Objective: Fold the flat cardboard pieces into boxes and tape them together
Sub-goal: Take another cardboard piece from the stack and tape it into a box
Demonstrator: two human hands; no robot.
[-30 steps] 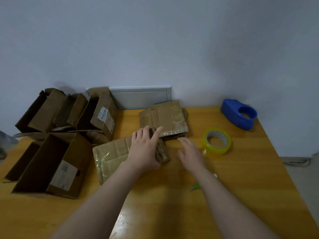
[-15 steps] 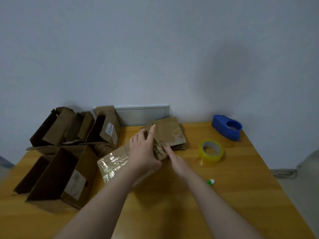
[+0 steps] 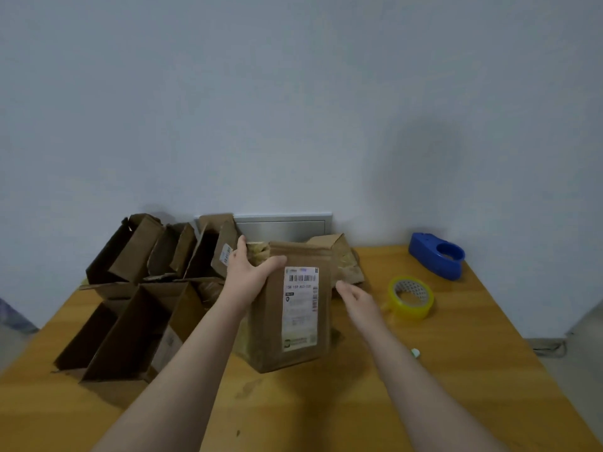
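A flat brown cardboard piece (image 3: 270,334) with a white shipping label stands upright in the middle of the wooden table (image 3: 391,402), its lower edge near the tabletop. My left hand (image 3: 249,272) grips its top left corner, thumb on the front face. My right hand (image 3: 357,296) hovers just right of the piece with fingers relaxed and holds nothing. Another flat taped piece (image 3: 342,259) lies behind it. A yellow tape roll (image 3: 411,296) sits to the right, with a blue tape dispenser (image 3: 437,256) further back.
Several folded open cardboard boxes (image 3: 130,327) crowd the table's left side up to the wall. A grey panel (image 3: 284,226) is set in the wall behind. A small white and green object (image 3: 415,352) lies by my right forearm.
My left hand has lifted the flat piece from lying on the table to standing upright, label side toward me. My right hand has drawn away to its right. The camera has tilted up.
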